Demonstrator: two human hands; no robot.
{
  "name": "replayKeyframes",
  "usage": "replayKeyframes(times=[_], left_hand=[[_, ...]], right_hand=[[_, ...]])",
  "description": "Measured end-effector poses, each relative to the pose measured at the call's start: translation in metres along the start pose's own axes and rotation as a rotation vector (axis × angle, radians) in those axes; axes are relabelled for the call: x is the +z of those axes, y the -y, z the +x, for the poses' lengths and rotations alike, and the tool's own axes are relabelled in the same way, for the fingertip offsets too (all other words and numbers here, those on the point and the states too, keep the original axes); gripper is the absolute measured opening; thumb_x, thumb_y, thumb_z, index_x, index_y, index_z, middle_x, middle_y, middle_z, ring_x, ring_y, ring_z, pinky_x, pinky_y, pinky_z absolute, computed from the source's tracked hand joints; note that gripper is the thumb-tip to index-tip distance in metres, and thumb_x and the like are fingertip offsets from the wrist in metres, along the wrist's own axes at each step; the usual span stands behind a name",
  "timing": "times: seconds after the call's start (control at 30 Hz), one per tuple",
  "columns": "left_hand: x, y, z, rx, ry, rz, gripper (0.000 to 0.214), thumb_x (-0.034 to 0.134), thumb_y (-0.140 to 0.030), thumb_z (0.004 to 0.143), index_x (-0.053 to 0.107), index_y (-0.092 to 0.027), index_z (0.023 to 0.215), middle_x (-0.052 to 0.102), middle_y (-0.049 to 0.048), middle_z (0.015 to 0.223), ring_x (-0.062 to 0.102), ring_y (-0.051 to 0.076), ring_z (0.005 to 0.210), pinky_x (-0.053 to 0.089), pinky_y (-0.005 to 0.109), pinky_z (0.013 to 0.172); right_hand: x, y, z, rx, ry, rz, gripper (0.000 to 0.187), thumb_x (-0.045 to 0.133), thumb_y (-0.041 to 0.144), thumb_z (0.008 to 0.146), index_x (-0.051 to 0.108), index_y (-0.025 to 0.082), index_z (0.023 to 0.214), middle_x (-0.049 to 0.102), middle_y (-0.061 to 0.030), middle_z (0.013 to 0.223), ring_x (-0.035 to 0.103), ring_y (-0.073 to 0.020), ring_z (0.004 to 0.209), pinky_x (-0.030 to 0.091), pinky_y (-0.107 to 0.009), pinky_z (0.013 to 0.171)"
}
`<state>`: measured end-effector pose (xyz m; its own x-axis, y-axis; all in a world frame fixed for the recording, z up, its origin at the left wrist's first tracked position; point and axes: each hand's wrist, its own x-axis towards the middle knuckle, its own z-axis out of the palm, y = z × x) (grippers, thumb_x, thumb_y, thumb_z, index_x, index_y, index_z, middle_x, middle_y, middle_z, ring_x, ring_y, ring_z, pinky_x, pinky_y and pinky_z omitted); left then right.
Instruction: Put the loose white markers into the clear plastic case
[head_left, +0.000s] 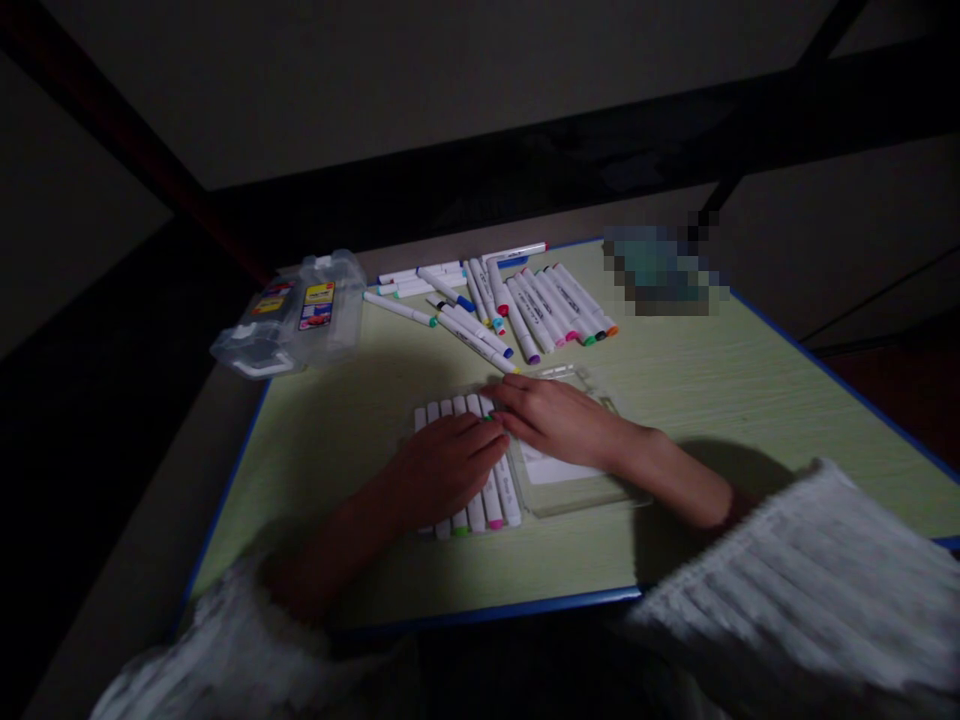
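A row of white markers [478, 508] lies side by side in one half of an opened clear plastic case [577, 508], right in front of me. Across the row reaches my left hand [454, 465], fingers bent and pressed together at a marker [508, 490] near the row's right edge. My right hand [551, 415] comes in from the other side, over the case's hinge, its fingers closed around the upper end of that same marker. A bit of green shows between the two hands. Fingers cover part of the row, so the exact grip is partly hidden.
Several loose white markers [469, 335] with coloured ends lie scattered behind the case. Others lie in a slanted row [559, 305] to their right. Another clear case [322, 305] stands open at the back left. A blurred-out object [660, 270] lies at the back right of the blue-edged table [720, 400].
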<state>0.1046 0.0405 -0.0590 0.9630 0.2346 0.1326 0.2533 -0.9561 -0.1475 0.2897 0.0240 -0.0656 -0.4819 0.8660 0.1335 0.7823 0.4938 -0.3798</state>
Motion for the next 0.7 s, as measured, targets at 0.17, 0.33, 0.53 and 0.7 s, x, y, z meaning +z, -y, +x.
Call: replayKeyframes(times=[0.17, 0.33, 0.53, 0.7], left_hand=[[0.0008, 0.0001, -0.0004, -0.009, 0.003, -0.009, 0.020, 0.037, -0.015, 0.084, 0.054, -0.013, 0.094, 0.059, 0.0073, 0.094, 0.052, 0.018, 0.086, 0.045, 0.031, 0.075], [0.0005, 0.0002, -0.0009, -0.003, 0.013, -0.012, 0.021, 0.038, -0.015, 0.084, 0.054, -0.013, 0.097, 0.059, 0.0075, 0.095, 0.052, 0.018, 0.088, 0.045, 0.032, 0.076], [0.0012, -0.0001, 0.0001, 0.003, 0.015, -0.004, 0.022, 0.039, -0.014, 0.083, 0.054, -0.012, 0.098, 0.059, 0.0078, 0.095, 0.053, 0.018, 0.089, 0.045, 0.032, 0.077], [0.0000, -0.0007, 0.0010, 0.003, -0.014, 0.011, 0.023, 0.039, -0.014, 0.083, 0.054, -0.012, 0.100, 0.059, 0.0080, 0.096, 0.053, 0.018, 0.089, 0.045, 0.032, 0.079]], right_hand=[[0.0005, -0.0003, 0.0000, -0.007, -0.003, -0.008, 0.025, 0.034, 0.021, 0.089, 0.054, 0.012, 0.101, 0.055, -0.0102, 0.100, 0.054, -0.0178, 0.086, 0.041, -0.030, 0.072], [0.0003, 0.0000, -0.0005, -0.006, 0.001, -0.018, 0.026, 0.034, 0.021, 0.089, 0.054, 0.011, 0.102, 0.055, -0.0107, 0.100, 0.055, -0.0180, 0.084, 0.040, -0.030, 0.071], [-0.0001, 0.0005, -0.0007, -0.002, 0.006, -0.035, 0.028, 0.034, 0.022, 0.089, 0.053, 0.011, 0.108, 0.056, -0.0101, 0.097, 0.055, -0.0173, 0.081, 0.040, -0.029, 0.069], [-0.0017, 0.0016, -0.0012, -0.003, 0.010, -0.053, 0.028, 0.035, 0.021, 0.089, 0.053, 0.011, 0.108, 0.056, -0.0102, 0.096, 0.055, -0.0172, 0.081, 0.040, -0.028, 0.068]])
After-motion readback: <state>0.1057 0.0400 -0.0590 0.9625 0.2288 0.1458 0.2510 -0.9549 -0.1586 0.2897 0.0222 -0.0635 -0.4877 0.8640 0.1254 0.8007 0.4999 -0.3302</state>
